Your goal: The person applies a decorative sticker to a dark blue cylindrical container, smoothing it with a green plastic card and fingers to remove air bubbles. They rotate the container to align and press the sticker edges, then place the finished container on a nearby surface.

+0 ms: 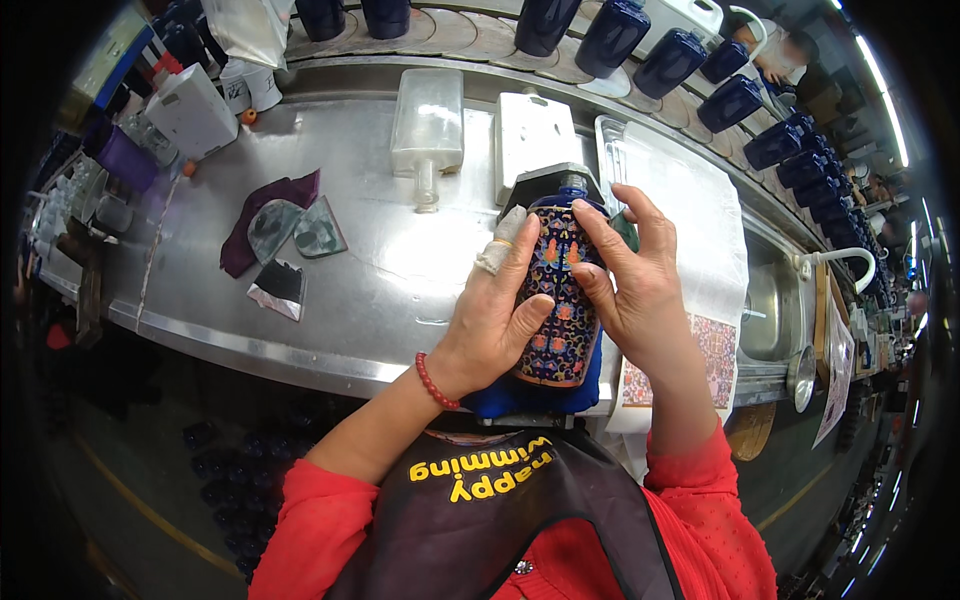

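A dark blue glass bottle (558, 300) with a colourful floral pattern lies tilted in front of me, its bare neck pointing away. My left hand (490, 320) grips its left side, thumb on the patterned face; a grey wrap covers one fingertip. On the right, my right hand (640, 275) holds the upper part, index finger by the shoulder and thumb on the pattern, with the other fingers raised. Beneath the bottle's base is a blue cloth (590, 385), and a dark angular support (545, 183) shows behind its neck.
On the steel table stand a clear bottle (428, 120) and a white block (535, 135). Purple cloth and dark pads (275, 228) lie left. Patterned sheets (712, 350) rest on white paper beside a sink (775, 290). Blue bottles (668, 65) line a conveyor; a person (780, 55) is beyond.
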Motion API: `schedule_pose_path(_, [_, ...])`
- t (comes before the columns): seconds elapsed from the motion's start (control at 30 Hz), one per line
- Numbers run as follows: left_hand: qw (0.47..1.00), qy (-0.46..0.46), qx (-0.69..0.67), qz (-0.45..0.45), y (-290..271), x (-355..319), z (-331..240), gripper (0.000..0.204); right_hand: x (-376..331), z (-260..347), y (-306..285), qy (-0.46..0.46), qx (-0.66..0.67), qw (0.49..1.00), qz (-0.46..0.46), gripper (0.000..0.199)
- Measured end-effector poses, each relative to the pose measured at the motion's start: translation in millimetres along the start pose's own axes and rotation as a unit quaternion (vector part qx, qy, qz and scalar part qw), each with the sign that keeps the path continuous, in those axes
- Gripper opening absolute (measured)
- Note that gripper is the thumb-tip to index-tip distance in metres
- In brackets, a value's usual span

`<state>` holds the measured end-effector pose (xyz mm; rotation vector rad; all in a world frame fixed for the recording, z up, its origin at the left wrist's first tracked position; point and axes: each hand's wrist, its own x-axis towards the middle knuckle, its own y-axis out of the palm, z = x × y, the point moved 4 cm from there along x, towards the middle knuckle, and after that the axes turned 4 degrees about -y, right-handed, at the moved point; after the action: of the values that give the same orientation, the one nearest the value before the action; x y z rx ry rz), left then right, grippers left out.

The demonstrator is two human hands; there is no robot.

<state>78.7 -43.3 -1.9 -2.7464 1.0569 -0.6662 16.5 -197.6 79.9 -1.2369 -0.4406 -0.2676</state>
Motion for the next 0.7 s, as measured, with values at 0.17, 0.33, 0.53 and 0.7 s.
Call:
schedule_pose_path(0.17, [1.0, 0.005, 0.006, -0.002, 0.8, -0.4, 1.3, 0.075, 5.8, 1.4, -0.8, -0.021, 0.003, 1.0, -0.001, 0.044])
schedule_pose_path(0.33, [1.0, 0.009, 0.009, -0.002, 0.6, -0.6, 2.1, 0.076, 6.5, 1.2, -7.2, -0.025, -0.012, 0.999, -0.018, 0.041])
schedule_pose_path(0.53, [1.0, 0.009, 0.009, -0.004, 1.1, 0.2, 2.7, 0.077, 8.4, 1.9, -2.0, -0.029, -0.013, 0.999, 0.007, 0.039])
schedule_pose_path(0.7, [1.0, 0.005, 0.001, 0.001, 0.9, -0.1, 2.9, 0.076, 7.3, 0.0, -6.2, -0.025, 0.0, 1.0, -0.01, 0.039])
